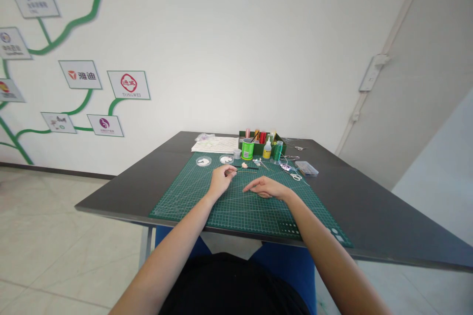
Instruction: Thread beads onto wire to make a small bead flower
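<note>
On the green cutting mat (229, 206), my left hand (220, 180) is closed, thumb and fingertips pinched together. From its fingertips a thin stick-like piece (248, 172) runs to the right; it is too small to name surely. My right hand (266, 187) is low over the mat with its index finger stretched to the left and the other fingers loosely bent; I make out nothing in it. Just beyond the hands lies a dark thin rod (253, 168) beside a small pale pinkish piece (244, 165). Two shallow clear dishes (203, 161) hold white pieces behind my left hand.
A green can (247, 150), a glue bottle (267, 149) and a green box (283, 146) with thread spools stand at the back. Scissors (296, 176) and a clear plastic case (306, 168) lie at right. White sheets (216, 144) lie back left.
</note>
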`<state>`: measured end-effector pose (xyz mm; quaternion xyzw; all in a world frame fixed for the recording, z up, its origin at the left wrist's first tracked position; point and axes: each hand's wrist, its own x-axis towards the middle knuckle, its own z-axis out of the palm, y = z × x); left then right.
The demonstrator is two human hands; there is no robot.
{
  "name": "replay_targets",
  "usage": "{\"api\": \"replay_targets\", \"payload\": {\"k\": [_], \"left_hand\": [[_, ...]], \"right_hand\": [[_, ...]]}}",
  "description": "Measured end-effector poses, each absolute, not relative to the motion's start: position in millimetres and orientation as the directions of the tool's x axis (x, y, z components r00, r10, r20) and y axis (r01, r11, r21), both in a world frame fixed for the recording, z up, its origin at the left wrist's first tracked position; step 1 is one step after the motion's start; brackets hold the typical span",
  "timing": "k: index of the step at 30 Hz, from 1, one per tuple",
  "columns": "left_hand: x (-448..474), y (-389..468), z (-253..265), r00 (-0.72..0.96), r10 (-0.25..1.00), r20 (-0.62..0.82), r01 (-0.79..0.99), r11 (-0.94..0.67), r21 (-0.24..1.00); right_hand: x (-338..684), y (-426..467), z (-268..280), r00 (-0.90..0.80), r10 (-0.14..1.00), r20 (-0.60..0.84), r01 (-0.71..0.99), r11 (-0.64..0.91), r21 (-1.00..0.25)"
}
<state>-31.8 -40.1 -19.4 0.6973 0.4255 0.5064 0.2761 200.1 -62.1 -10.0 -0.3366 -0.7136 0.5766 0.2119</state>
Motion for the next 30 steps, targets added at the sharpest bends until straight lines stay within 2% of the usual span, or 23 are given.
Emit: {"api": "replay_targets", "payload": {"k": [7,13,20,26,30], "left_hand": [[-32,-41,-21,0.187,0.825,0.533,0.422,-0.557,0.715],[-33,-41,-25,0.305,0.78,0.547,0.53,-0.616,0.583],[-33,-47,-22,0.478,0.722,0.499,0.574,-0.688,0.445],[-31,-51,-20,0.582,0.689,0.431,0.567,-0.725,0.391],[-30,-51,-20,0.627,0.659,0.415,0.523,-0.751,0.403]], "right_hand": [[202,-66,-6,-0.755,0.648,-0.095,0.191,0.079,-0.978],[202,-67,-7,-0.784,0.619,-0.039,0.067,0.022,-0.998],[202,-68,-7,-0.775,0.632,0.017,-0.005,0.02,-1.0],[202,-66,-8,-0.703,0.709,0.058,-0.061,0.022,-0.998],[202,-65,-8,-0.657,0.751,0.068,-0.076,0.024,-0.997]]}}
